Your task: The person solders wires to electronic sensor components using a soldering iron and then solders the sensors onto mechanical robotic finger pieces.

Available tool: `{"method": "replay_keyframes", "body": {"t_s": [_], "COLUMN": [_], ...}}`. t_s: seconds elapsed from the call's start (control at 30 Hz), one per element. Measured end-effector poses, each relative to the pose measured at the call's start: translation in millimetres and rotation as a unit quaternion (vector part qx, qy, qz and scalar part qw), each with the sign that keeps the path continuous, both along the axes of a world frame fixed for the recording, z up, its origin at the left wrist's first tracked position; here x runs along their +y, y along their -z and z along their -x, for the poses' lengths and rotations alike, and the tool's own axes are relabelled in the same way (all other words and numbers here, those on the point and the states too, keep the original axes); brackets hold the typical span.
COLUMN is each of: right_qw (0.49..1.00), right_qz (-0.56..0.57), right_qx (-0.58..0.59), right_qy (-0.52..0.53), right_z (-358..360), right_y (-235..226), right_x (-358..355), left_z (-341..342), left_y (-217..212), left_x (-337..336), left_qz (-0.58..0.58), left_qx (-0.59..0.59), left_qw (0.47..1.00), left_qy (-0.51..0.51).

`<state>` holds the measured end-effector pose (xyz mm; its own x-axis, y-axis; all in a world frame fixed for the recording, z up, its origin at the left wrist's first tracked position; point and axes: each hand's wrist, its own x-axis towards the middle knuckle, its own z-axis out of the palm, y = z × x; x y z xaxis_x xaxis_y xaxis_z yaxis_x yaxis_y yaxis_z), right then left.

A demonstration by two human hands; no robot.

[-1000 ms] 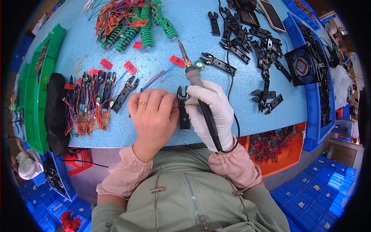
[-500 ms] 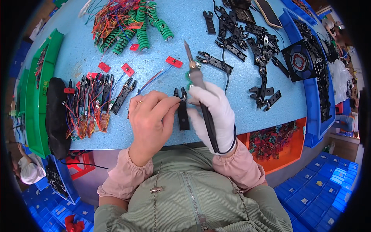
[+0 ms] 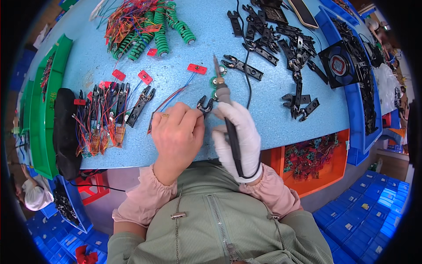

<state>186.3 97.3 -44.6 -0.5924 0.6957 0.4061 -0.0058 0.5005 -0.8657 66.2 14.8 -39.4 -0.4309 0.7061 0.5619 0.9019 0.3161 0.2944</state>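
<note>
My bare left hand (image 3: pixel 177 133), a ring on one finger, pinches a small black clip part (image 3: pixel 204 106) at the near edge of the blue table (image 3: pixel 193 48). Thin red and blue wires (image 3: pixel 173 94) trail from it toward a small red board (image 3: pixel 197 68). My right hand (image 3: pixel 239 136) wears a white glove and grips a soldering iron (image 3: pixel 222 90) like a pen. Its tip points away from me, just right of the clip part. The iron's black cord runs down over my glove.
Finished black clips with coloured wires (image 3: pixel 105 116) lie at the left beside a black pad (image 3: pixel 65 132). Green coil springs (image 3: pixel 151 31) sit at the back. Loose black clip parts (image 3: pixel 281 39) and a fan (image 3: pixel 338 66) are right. Green trays (image 3: pixel 41 110) left, orange bin (image 3: pixel 312 158) near right.
Both hands have stayed together over the clip part; the view has shifted slightly, and the iron's tip now points more steeply away beside the part.
</note>
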Motion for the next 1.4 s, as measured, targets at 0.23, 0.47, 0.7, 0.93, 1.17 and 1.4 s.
{"method": "replay_keyframes", "body": {"t_s": [0.23, 0.47, 0.7, 0.93, 1.17, 1.4], "right_qw": [0.997, 0.996, 0.998, 0.997, 0.997, 0.997], "right_qz": [-0.023, 0.073, 0.032, 0.006, -0.004, -0.029], "right_qx": [0.011, 0.015, 0.005, 0.012, 0.006, 0.011], "right_qy": [-0.076, -0.046, -0.063, -0.070, -0.072, -0.077], "right_z": [-49, -73, -76, -72, -70, -69], "right_y": [-9, -15, -17, -11, -9, -9], "right_x": [30, 19, 18, 18, 19, 19], "left_z": [-2, -2, -2, -3, -4, -5], "left_y": [8, 11, 11, 11, 10, 9], "left_x": [1, 2, 3, 3, 3, 4], "left_qz": [-0.023, -0.035, -0.032, -0.025, -0.019, -0.012], "left_qx": [0.013, 0.030, 0.041, 0.048, 0.048, 0.050], "left_qw": [1.000, 0.999, 0.999, 0.999, 0.999, 0.999], "left_qy": [-0.006, -0.006, -0.004, -0.005, -0.009, -0.009]}}
